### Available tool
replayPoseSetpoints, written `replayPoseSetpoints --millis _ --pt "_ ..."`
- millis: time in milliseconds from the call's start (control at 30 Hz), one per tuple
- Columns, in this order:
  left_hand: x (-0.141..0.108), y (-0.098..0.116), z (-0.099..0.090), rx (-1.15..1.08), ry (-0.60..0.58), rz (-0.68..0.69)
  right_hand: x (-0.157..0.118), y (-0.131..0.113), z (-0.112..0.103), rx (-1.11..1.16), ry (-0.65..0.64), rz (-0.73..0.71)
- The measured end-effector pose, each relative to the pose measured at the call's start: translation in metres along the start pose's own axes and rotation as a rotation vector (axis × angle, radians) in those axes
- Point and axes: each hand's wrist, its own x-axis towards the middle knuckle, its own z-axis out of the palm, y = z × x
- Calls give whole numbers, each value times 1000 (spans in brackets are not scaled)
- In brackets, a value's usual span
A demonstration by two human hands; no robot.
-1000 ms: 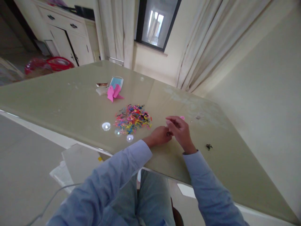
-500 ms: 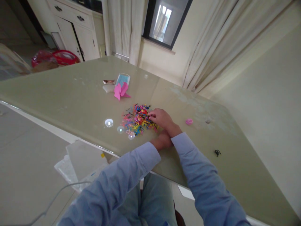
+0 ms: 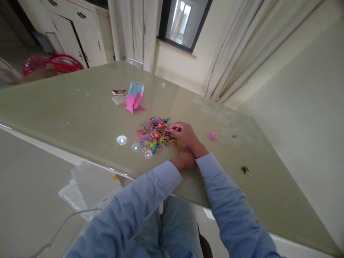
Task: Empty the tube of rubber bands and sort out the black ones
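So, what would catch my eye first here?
Probably the heap of small, many-coloured loops on the greenish table, with the fingers of the right hand at its edge. Next comes a bright pink folded piece, beyond the heap to its left, just in front of a blue face mask.

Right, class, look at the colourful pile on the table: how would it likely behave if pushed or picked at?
The colourful pile would probably spread rather than move as one, being many loose pieces with strays at its edge. Single pieces look light and perhaps floppy, being thin and bent. They may slide readily, as the table looks glossy.
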Motion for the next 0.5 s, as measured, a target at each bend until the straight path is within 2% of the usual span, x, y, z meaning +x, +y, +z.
replayPoseSetpoints --millis 133,333,433,500 --pt "-1 6 -5 68 -37 30 -4 0 -3 329 -8 142" --pt "-4 8 -8 109 -63 63 -17 -5 -13 725 66 222" --pt "-4 9 -10 125 -87 84 -26 -9 -18 833 164 239" --pt "-3 9 -10 142 -98 97 -32 -12 -21 849 290 232"
